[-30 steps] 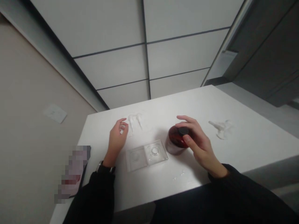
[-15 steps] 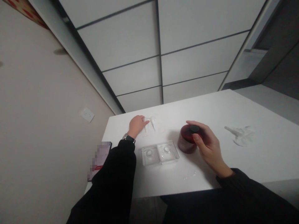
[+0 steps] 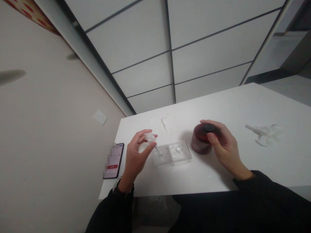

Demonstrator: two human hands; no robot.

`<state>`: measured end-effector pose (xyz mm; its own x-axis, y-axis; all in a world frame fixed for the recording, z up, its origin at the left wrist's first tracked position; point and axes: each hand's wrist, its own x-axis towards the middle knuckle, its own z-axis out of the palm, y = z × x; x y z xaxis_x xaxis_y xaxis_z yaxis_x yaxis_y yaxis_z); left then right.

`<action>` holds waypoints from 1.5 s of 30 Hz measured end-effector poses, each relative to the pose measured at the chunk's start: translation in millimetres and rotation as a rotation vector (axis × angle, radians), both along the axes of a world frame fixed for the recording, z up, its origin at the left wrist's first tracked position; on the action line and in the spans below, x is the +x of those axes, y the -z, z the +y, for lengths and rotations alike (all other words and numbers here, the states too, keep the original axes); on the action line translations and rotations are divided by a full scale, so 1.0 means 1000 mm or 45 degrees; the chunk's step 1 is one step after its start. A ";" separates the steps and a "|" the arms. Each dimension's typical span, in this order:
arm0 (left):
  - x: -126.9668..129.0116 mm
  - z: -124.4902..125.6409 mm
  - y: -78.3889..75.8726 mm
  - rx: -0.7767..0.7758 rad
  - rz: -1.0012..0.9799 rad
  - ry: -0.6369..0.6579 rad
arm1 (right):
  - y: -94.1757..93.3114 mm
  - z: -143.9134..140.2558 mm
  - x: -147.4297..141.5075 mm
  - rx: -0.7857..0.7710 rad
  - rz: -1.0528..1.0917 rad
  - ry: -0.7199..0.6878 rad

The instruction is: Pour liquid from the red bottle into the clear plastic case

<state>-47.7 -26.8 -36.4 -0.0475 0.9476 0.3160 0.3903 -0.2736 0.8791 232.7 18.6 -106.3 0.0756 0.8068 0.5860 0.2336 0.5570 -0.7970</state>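
My left hand [image 3: 139,150] pinches a small translucent white dropper-like piece with a rounded bulb [image 3: 150,138], its thin tip slanting down over the left compartment of a clear two-part tray [image 3: 173,162]. Whether the tip touches the tray I cannot tell. A clear round shape shows in each compartment. My right hand [image 3: 224,147] is wrapped round the right side of a dark red jar [image 3: 199,147] with a black knob on top. The jar stands on the table just right of the tray. Behind the tray lies a similar white dropper-like piece [image 3: 164,124].
A crumpled white tissue [image 3: 266,135] lies on the right of the white table [image 3: 225,103]. At the left edge lies a phone [image 3: 115,160] beside the wall. Small droplets [image 3: 209,175] dot the table near its front. Panelled sliding doors stand behind the table.
My left hand has come back towards me from the far side, lifting one of the two white dropper-like pieces to the tray. The right hand stays on the jar. The view has shifted slightly.
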 end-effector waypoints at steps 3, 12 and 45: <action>0.001 -0.007 0.013 -0.018 0.152 0.017 | -0.001 0.000 0.000 0.004 -0.012 0.012; 0.002 -0.015 0.048 0.081 0.245 0.083 | -0.003 -0.001 0.001 -0.042 0.005 0.005; 0.002 -0.016 0.067 -0.078 0.046 0.309 | -0.006 0.000 0.003 -0.014 -0.030 0.001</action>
